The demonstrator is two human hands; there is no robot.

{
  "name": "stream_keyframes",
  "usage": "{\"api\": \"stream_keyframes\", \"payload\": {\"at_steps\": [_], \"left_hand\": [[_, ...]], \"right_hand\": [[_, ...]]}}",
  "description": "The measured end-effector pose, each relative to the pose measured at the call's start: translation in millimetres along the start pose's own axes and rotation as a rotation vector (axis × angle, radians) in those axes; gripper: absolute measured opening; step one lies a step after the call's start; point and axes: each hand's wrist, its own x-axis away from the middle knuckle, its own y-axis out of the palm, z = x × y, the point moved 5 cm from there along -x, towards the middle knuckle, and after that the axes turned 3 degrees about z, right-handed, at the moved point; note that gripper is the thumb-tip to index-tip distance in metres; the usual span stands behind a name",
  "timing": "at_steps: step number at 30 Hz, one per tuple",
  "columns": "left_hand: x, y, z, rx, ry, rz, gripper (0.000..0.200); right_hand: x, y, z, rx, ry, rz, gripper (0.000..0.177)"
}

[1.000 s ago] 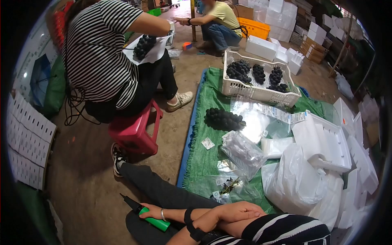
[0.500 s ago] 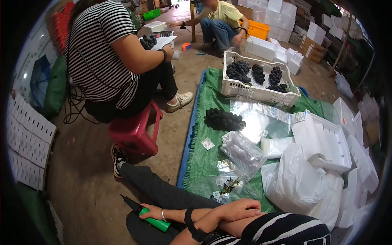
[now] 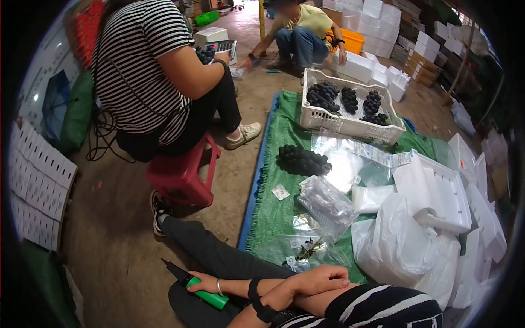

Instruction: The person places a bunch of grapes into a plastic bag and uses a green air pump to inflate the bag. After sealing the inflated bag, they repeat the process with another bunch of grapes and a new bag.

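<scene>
My right hand (image 3: 205,282), with a silver bracelet at its wrist, is closed around a green-handled tool (image 3: 210,299) with a black tapered point, resting on my dark trouser leg. The tool's exact kind cannot be made out. My left hand (image 3: 320,279) lies over my right forearm with nothing visible in it, its fingers loosely extended. A black band circles the crossed arms' wrist area. Beyond my hands, a clear plastic bag (image 3: 328,254) with stems and leaves lies on the green mat (image 3: 262,229). A bunch of dark grapes (image 3: 303,160) rests farther up the mat.
A white crate (image 3: 350,124) holds several grape bunches. White plastic bags (image 3: 394,240) and foam trays (image 3: 451,191) lie at the right. One person in stripes (image 3: 142,82) sits on a red stool (image 3: 183,175), holding grapes; another person (image 3: 301,38) squats behind. White boxes (image 3: 41,191) stand left.
The seated person's white sheet no longer shows, and a keypad device is visible beside the grapes. The squatting person's arm has reached lower, towards the floor. My hands stay put.
</scene>
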Motion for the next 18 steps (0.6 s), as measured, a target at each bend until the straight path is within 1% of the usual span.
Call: {"api": "stream_keyframes", "payload": {"at_steps": [2,3,5,6,7,9,13,16,17,18], "left_hand": [[1.4,0.1,9.6,0.041,0.077,0.012,0.031],[1.7,0.1,12.3,0.034,0.077,0.025,0.031],[1.7,4.4,17.8,0.141,0.125,-0.032,0.03],[1.6,4.2,16.8,0.126,0.112,-0.063,0.03],[1.1,1.4,16.1,0.119,0.111,-0.049,0.03],[-1.1,0.9,9.6,0.079,0.034,-0.095,0.021],[-1.8,-1.3,1.4,0.034,0.019,-0.051,0.02],[-1.6,-3.0,2.2,-0.006,-0.003,-0.063,0.023],[-1.4,-1.8,2.5,-0.006,-0.003,-0.062,0.023],[-1.1,0.1,6.4,0.046,0.06,-0.055,0.025]], "right_hand": [[-2.2,-0.1,3.6,-0.003,0.011,-0.008,0.073],[-3.9,0.0,4.3,-0.001,0.008,-0.014,0.073],[-7.4,-0.8,9.0,0.025,0.01,-0.019,0.073],[-9.4,-3.9,10.3,0.036,0.011,-0.02,0.073],[-10.9,-4.2,12.4,0.049,0.012,-0.021,0.073],[-14.3,-7.0,15.7,0.068,0.012,-0.021,0.073],[-18.8,-7.9,23.4,0.108,0.008,-0.025,0.074],[-22.1,-10.5,26.0,0.128,0.007,-0.029,0.074],[-22.2,-10.1,28.0,0.136,0.001,-0.028,0.074],[-22.8,-10.3,29.9,0.138,0.0,-0.031,0.074]]}}
